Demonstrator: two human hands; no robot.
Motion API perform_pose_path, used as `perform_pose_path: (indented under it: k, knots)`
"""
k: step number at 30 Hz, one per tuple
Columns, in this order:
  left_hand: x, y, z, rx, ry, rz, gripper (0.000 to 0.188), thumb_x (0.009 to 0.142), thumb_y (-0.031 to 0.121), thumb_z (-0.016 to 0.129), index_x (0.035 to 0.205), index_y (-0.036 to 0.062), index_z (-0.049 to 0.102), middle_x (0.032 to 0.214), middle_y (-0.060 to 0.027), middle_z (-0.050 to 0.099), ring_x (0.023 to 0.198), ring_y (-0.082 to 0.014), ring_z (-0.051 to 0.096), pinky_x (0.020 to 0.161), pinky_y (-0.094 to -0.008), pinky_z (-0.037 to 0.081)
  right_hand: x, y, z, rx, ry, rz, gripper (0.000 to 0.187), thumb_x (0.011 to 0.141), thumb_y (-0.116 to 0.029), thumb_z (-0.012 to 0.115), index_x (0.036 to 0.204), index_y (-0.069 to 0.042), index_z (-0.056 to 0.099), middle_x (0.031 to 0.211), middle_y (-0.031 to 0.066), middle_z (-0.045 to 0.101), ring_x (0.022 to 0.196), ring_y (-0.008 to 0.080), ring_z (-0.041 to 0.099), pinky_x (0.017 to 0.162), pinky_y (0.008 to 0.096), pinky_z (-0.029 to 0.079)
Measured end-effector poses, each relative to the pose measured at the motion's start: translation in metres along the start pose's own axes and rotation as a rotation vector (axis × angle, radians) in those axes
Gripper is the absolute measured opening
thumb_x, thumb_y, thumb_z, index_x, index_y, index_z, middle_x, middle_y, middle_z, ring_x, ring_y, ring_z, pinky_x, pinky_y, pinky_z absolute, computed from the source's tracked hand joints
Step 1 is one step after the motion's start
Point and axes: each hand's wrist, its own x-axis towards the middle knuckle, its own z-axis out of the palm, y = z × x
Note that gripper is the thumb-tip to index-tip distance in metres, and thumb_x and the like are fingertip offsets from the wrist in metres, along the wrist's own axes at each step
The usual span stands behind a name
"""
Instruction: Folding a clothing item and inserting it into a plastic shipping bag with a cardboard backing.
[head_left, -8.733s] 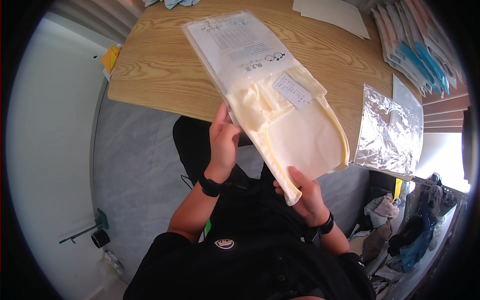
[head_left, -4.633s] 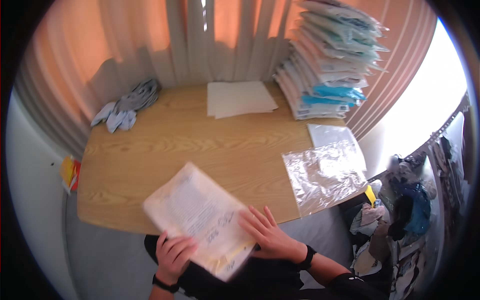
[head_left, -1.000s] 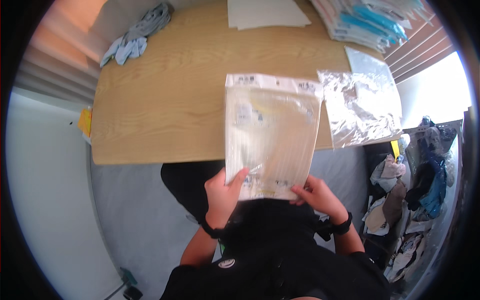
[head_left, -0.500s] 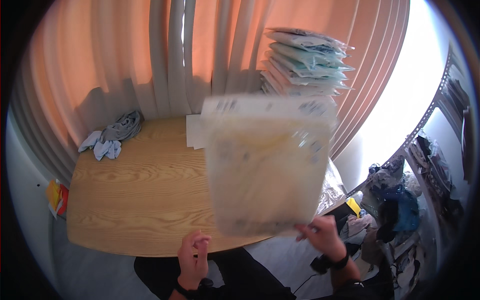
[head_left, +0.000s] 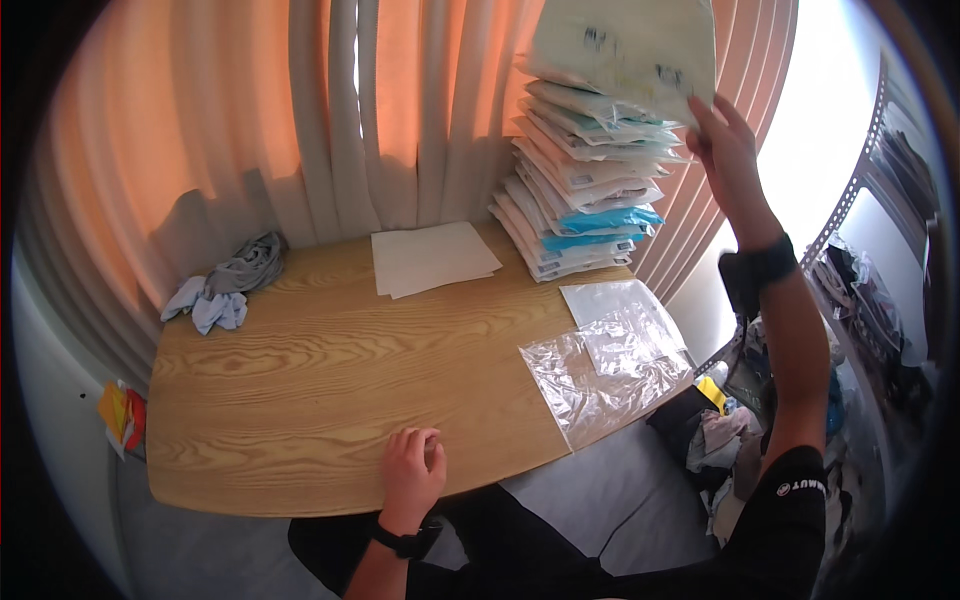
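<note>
My right hand (head_left: 725,150) is raised at the upper right, its fingers closed on the near corner of a flat, pale cream plastic-wrapped package (head_left: 640,50). The package lies over the top of a tall stack of similar packages (head_left: 580,190) at the table's back right. Whether it rests fully on the stack I cannot tell, as its far edge is out of view. My left hand (head_left: 413,468) is at the table's front edge, its fingers loosely curled in, with nothing seen in them.
White sheets (head_left: 435,258) lie at the back of the wooden table (head_left: 330,380). Clear plastic bags (head_left: 605,370) spread over its right end. Crumpled grey and pale blue cloths (head_left: 230,280) sit at the back left. Shelving with piled clothes (head_left: 735,430) stands at the right; curtains (head_left: 230,120) hang behind.
The pale package has moved from above the table's middle up and away to the top of the stack, carried by my right hand. My left hand has shifted slightly right and forward, onto the table's edge.
</note>
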Motion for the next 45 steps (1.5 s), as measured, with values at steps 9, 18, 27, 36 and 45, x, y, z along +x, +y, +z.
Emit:
perform_pose_path:
  k: [9, 18, 27, 36, 45]
  knots:
    - [-0.002, -0.001, 0.001, 0.021, 0.009, 0.005, 0.012, 0.077, 0.006, 0.066, 0.088, 0.0053, 0.062, 0.090, -0.0089, 0.059, 0.088, -0.0295, 0.056, 0.078, -0.0409, 0.045, 0.148, 0.039, -0.017, -0.042, 0.149, 0.123, 0.023, 0.094, -0.016, 0.059, 0.108, 0.001, 0.050, 0.091, 0.0085, 0.060, 0.079, 0.0155, 0.065, 0.057, 0.0221, 0.053]
    - [-0.001, 0.001, 0.003, 0.034, 0.012, -0.025, 0.009, 0.075, 0.006, 0.066, 0.083, 0.0061, 0.063, 0.088, -0.0074, 0.059, 0.088, -0.0286, 0.057, 0.077, -0.0401, 0.046, 0.188, 0.085, 0.000, 0.113, 0.017, 0.274, 0.019, 0.097, -0.008, 0.042, 0.109, 0.006, 0.046, 0.105, 0.0182, 0.059, 0.090, 0.0243, 0.066, 0.070, 0.0300, 0.059]
    - [-0.001, 0.003, 0.004, 0.064, 0.021, -0.019, 0.009, 0.074, 0.008, 0.066, 0.083, 0.0074, 0.063, 0.087, -0.0069, 0.059, 0.085, -0.0289, 0.057, 0.075, -0.0405, 0.046, 0.188, 0.095, 0.032, 0.113, -0.077, 0.264, 0.020, 0.098, -0.008, 0.046, 0.111, 0.007, 0.050, 0.112, 0.0176, 0.058, 0.099, 0.0246, 0.064, 0.078, 0.0262, 0.058]
    - [-0.002, -0.002, 0.008, 0.055, 0.015, -0.032, 0.009, 0.074, 0.009, 0.067, 0.082, 0.0078, 0.062, 0.085, -0.0081, 0.059, 0.084, -0.0307, 0.056, 0.075, -0.0413, 0.046, 0.198, 0.110, 0.049, 0.159, -0.075, 0.224, 0.019, 0.094, -0.006, 0.057, 0.107, 0.007, 0.051, 0.102, 0.0159, 0.063, 0.089, 0.0223, 0.068, 0.071, 0.0240, 0.060]
    - [-0.008, 0.000, 0.007, 0.069, 0.028, -0.047, 0.010, 0.073, 0.009, 0.068, 0.081, 0.0075, 0.062, 0.085, -0.0084, 0.059, 0.084, -0.0302, 0.057, 0.074, -0.0415, 0.046, 0.194, 0.115, 0.073, -0.203, 0.251, 0.099, 0.025, 0.086, -0.016, 0.066, 0.099, 0.004, 0.059, 0.080, 0.0123, 0.068, 0.069, 0.0190, 0.069, 0.059, 0.0271, 0.058]
